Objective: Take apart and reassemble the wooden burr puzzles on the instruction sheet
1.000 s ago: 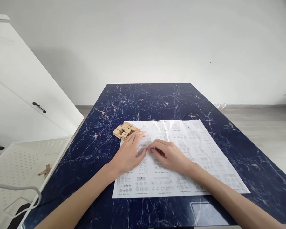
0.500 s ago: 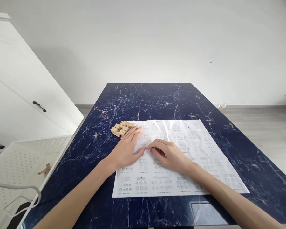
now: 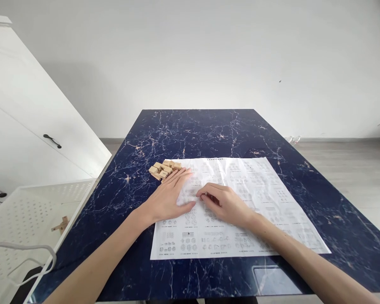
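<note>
Hands slightly apart now, my left hand (image 3: 166, 197) spread flat, its fingers against or just beside the wooden blocks (image 3: 162, 169), which have shifted a little at the far left corner of the printed sheet (image 3: 259, 169). I'd judge they're being nudged, not lifted; my curled right hand (image 3: 226, 204) may hold something, I can't tell.
</note>
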Demonstrator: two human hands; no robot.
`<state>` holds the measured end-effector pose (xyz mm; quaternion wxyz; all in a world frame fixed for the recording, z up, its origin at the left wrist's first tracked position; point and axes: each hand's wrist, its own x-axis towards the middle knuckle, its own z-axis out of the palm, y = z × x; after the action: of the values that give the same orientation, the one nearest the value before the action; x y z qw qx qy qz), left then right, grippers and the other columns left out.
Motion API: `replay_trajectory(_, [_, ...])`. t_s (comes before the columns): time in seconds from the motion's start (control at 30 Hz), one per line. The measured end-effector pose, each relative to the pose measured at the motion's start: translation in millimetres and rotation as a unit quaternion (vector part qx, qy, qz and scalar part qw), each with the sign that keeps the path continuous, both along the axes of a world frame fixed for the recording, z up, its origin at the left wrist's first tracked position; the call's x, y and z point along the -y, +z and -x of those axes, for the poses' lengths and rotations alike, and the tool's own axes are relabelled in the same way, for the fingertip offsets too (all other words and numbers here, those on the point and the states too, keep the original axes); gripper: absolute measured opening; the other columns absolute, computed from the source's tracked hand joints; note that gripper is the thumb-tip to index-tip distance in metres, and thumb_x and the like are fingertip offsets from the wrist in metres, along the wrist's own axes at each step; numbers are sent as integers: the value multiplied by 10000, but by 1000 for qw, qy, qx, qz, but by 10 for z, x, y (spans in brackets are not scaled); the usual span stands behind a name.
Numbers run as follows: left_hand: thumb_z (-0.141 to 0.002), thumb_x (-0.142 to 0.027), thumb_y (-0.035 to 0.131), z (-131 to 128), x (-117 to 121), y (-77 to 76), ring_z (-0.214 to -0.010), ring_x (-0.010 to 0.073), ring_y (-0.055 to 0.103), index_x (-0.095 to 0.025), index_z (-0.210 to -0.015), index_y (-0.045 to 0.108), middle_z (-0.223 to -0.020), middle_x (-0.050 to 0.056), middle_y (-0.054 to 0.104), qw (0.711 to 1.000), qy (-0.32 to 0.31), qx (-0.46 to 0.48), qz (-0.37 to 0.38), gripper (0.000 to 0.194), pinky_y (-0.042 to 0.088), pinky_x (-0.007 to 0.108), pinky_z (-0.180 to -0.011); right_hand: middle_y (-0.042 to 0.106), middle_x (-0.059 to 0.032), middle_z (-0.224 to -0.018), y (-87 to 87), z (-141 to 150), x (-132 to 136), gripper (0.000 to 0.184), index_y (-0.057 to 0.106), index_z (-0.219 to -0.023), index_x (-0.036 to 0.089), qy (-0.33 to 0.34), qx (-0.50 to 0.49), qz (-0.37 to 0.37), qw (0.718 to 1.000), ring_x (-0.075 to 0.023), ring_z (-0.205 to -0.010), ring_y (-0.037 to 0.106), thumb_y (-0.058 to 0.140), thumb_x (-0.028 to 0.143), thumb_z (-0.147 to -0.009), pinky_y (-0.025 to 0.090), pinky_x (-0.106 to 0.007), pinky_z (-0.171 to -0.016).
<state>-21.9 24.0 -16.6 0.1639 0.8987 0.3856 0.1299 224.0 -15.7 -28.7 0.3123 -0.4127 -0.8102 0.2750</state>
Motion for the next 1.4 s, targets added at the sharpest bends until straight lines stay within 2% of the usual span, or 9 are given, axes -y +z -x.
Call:
replay_trajectory(0.3, [-942, -490, 743, -6, 79, 63, -1634, 341, 343, -276, -1669, 339, -1745, 115, 394, 998, -49, 33, 33, 859, 353, 549, -1320, 788, -49, -1046, -32, -4, -1, 220, 717, -1105, 238, -1, 1, 1, 1000, -193, -866, 721, 509, 181, -1062, 551, -344, -743])
replay_trajectory(0.47, [-1004, -495, 678, -3, 62, 27, -1611, 327, 391, -264, -1634, 387, -1711, 117, 451, 998, -36, 40, 17, 732, 367, 554, -1314, 788, -54, -1045, -29, -7, 11, 227, 721, -1111, 236, -3, 1, -2, 1000, -189, -828, 711, 504, 187, -1065, 546, -339, -719])
replay_trajectory(0.63, [-1030, -490, 651, 15, 17, -9, -1640, 316, 330, -269, -1597, 417, -1725, 100, 427, 999, -18, 35, 3, 652, 346, 558, -1326, 783, -50, -1061, -29, -25, 10, 232, 718, -1118, 238, 0, 1, -4, 1000, -178, -814, 701, 510, 160, -1051, 533, -333, -717])
replay_trajectory(0.83, [-1019, -468, 677, 39, -34, 17, -1633, 326, 347, -286, -1626, 379, -1723, 104, 432, 999, -12, 39, 10, 700, 357, 574, -1319, 776, -47, -1037, -18, -30, 12, 229, 718, -1113, 236, -2, 2, 0, 1000, -175, -796, 689, 509, 165, -1050, 514, -327, -694])
replay_trajectory(0.97, [-1024, -524, 668, 37, -32, 17, -1645, 344, 316, -290, -1648, 357, -1753, 107, 380, 999, -19, 31, 21, 735, 345, 590, -1321, 777, -50, -1037, 2, -18, 10, 232, 728, -1099, 228, -2, -5, 2, 1000, -172, -793, 679, 507, 176, -1051, 505, -329, -700])
replay_trajectory(1.07, [-1050, -570, 612, 29, -11, 20, -1655, 339, 290, -290, -1643, 365, -1765, 98, 359, 999, -26, 28, 31, 701, 330, 592, -1329, 776, -38, -971, 29, -12, -2, 212, 738, -1068, 226, -17, -31, 30, 999, -164, -747, 660, 529, 197, -1040, 495, -323, -680])
replay_trajectory(1.23, [-1085, -580, 539, -7, 51, 57, -1656, 327, 292, -319, -1636, 377, -1771, 79, 350, 996, -43, 40, 65, 631, 341, 569, -1328, 758, -14, -861, 53, -41, -51, 184, 735, -1057, 238, -57, -89, 142, 984, -155, -649, 640, 554, 245, -1022, 471, -306, -596])
replay_trajectory(1.4, [-1084, -550, 555, -89, 180, 93, -1660, 330, 280, -301, -1682, 317, -1779, 88, 330, 993, -62, 42, 90, 690, 345, 559, -1332, 725, -3, -842, -1, -88, -106, 177, 719, -1099, 250, -65, -163, 160, 971, -158, -661, 643, 561, 305, -1041, 502, -323, -646])
